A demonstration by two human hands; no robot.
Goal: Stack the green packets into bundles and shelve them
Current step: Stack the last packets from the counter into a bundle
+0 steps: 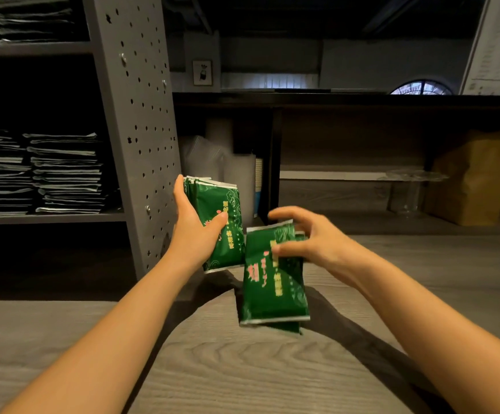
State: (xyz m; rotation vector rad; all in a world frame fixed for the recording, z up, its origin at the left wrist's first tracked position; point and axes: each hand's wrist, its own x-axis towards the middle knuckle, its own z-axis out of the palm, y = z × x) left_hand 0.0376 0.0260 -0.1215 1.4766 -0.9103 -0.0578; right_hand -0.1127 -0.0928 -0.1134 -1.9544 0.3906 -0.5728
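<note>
Over the grey wood-grain surface [242, 369], the right hand [311, 237] pinches a few flat, glossy green packets [272, 282]. At their 11 o'clock, the left hand [195, 228] grips a thicker bundle [222, 204]. At 10 o'clock, perforated grey metal shelving [141, 115] holds flat stacks [63, 171].

A grey wood-grain table [242, 369] fills the near part of the scene. Beyond it a long dark counter [362, 100] runs across the far side, with an open recess below. In that recess a brown paper bag [475, 177] stands at the far right, and a clear glass stand [413, 186] is just left of it. Further left are blurred, pale plastic containers [213, 156]. A small framed picture [202, 72] hangs on the far wall. A white printed sheet [499, 46] leans at the upper right.
</note>
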